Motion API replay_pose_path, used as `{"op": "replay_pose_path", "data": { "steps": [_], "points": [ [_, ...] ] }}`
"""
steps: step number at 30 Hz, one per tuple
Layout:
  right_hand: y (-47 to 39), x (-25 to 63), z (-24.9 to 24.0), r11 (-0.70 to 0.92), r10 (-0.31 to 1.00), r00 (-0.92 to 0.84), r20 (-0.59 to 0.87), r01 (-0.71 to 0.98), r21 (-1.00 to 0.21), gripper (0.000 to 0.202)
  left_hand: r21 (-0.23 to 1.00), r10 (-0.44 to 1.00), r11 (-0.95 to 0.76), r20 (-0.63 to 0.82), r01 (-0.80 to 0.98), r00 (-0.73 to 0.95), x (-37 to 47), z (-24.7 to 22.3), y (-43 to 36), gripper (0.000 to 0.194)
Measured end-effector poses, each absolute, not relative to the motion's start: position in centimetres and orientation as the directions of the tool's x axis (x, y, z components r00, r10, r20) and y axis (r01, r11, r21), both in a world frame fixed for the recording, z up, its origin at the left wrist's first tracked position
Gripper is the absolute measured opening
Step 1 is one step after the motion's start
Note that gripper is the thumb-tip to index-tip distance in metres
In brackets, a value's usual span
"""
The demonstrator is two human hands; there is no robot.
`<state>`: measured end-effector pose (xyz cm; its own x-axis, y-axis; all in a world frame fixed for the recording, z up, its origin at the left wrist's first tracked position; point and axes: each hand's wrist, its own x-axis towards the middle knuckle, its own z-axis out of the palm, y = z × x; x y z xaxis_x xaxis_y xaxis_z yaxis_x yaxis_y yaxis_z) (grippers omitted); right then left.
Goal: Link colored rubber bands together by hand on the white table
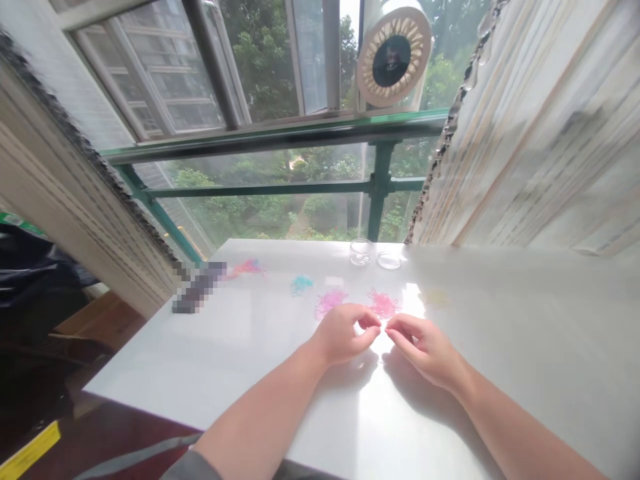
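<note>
My left hand (350, 332) and my right hand (420, 347) are held just above the white table (240, 373), fingertips almost meeting. Thumb and forefinger of each hand are pinched together. Whatever sits between them is too small to make out. Right behind the fingertips lies a loose pile of pink, thin loops like small rubber bands (383, 303). A purple pile (330, 302) of the same kind is just beyond my left hand. Farther left are a turquoise pile (301, 285) and a mixed orange, pink and blue pile (249, 267). A faint yellow pile (436, 298) lies to the right.
At the table's back edge stand a clear round jar (361, 253) and a clear lid or shallow dish (389, 261). A blurred-out dark object (199, 288) lies at the left edge. Curtains (525, 147) flank the window, and a round white fan (395, 57) shows above the green rail.
</note>
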<state>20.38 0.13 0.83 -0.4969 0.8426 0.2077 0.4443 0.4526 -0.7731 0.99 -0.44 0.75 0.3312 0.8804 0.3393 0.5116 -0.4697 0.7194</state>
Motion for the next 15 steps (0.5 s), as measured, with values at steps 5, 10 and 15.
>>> {"op": "replay_pose_path", "data": {
  "steps": [5,10,15],
  "points": [
    [0.2,20.5,0.2,0.425,0.868,-0.456,0.194,0.483,-0.765,0.024,0.721,0.875,-0.481,0.353,0.499,0.333,1.1,0.6,-0.4,0.009],
    [0.5,20.4,-0.1,0.462,0.858,-0.46,0.229,0.496,-0.736,0.028,0.727,0.886,-0.457,0.324,0.512,0.331,1.2,0.5,-0.5,0.01],
    [0.8,20.6,-0.5,0.457,0.873,-0.409,0.266,0.495,-0.739,0.028,0.75,0.916,-0.399,0.292,0.527,0.277,1.3,0.0,-0.2,0.012]
  ]
}}
